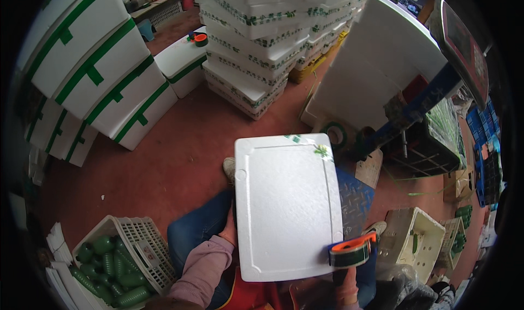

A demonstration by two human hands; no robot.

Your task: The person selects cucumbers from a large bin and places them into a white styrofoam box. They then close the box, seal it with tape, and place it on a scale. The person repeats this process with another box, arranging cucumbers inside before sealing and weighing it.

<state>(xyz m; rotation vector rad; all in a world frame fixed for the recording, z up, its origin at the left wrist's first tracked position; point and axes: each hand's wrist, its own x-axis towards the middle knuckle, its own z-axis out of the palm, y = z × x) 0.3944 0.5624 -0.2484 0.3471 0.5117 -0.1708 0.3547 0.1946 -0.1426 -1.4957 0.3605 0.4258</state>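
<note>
A white foam box with its lid on (286, 203) is held over my lap, its top facing me. Clear printed tape (321, 150) lies at its far right corner. My left hand (230, 228) is against the box's left side, fingers mostly hidden by it. At the near right corner my right hand (347, 283) grips a tape dispenser (352, 250) with an orange frame, a blue end and a dark green roll. The dispenser is right beside the box edge; whether its tape touches the box cannot be seen.
Foam boxes with green tape (94, 64) stack at left, printed-tape ones (249, 52) ahead. A platform scale's blue plate (356, 199) and post (413, 105) stand at right. A crate (143, 244) of dark green bottle-like items is at lower left. Another dispenser (200, 39) lies on a box.
</note>
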